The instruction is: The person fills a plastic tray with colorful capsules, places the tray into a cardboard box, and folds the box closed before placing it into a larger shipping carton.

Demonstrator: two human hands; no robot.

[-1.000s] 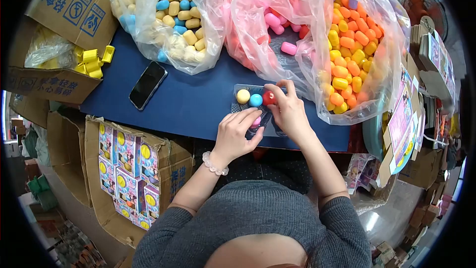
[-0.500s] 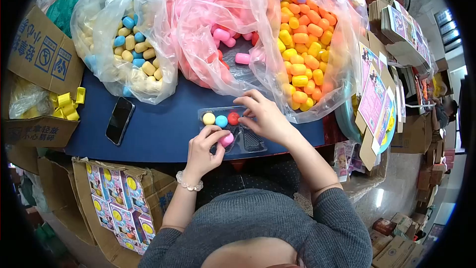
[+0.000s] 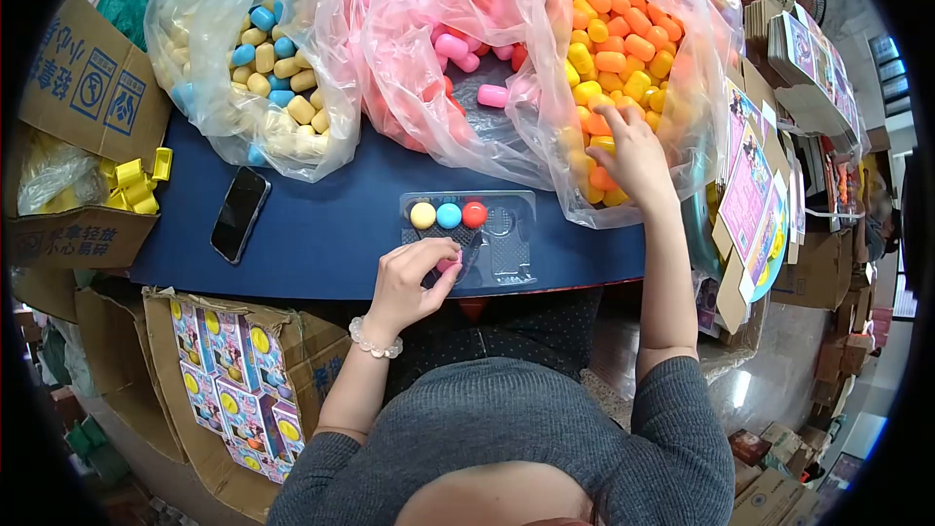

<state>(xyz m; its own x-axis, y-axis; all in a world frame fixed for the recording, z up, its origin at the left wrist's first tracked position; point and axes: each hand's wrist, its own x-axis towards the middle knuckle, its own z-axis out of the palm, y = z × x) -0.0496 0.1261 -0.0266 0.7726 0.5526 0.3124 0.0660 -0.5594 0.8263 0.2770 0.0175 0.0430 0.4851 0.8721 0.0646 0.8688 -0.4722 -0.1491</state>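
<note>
A clear plastic tray (image 3: 527,268) lies near the table's front edge. Along its back row sit a cream capsule (image 3: 423,215), a blue capsule (image 3: 448,216) and a red capsule (image 3: 474,214). At the tray's front left, my left hand (image 3: 413,281) pinches a pink capsule (image 3: 450,261), partly hidden by the fingers. My right hand (image 3: 631,154) is over the mouth of a clear bag (image 3: 703,127) of orange and yellow capsules (image 3: 611,61). Its fingers are apart and touch or hover just above the capsules; I see none in its grasp.
Left of centre stands a bag (image 3: 336,127) of cream and blue capsules. A bag (image 3: 394,73) of pink and red ones is in the middle. A phone (image 3: 240,214) lies at left beside a carton (image 3: 88,239) with yellow parts. Printed cards (image 3: 745,175) stand at right.
My right hand has moved from the tray up and right to the orange and yellow capsules. My left hand still holds the pink capsule at the tray. The view has shifted slightly.
</note>
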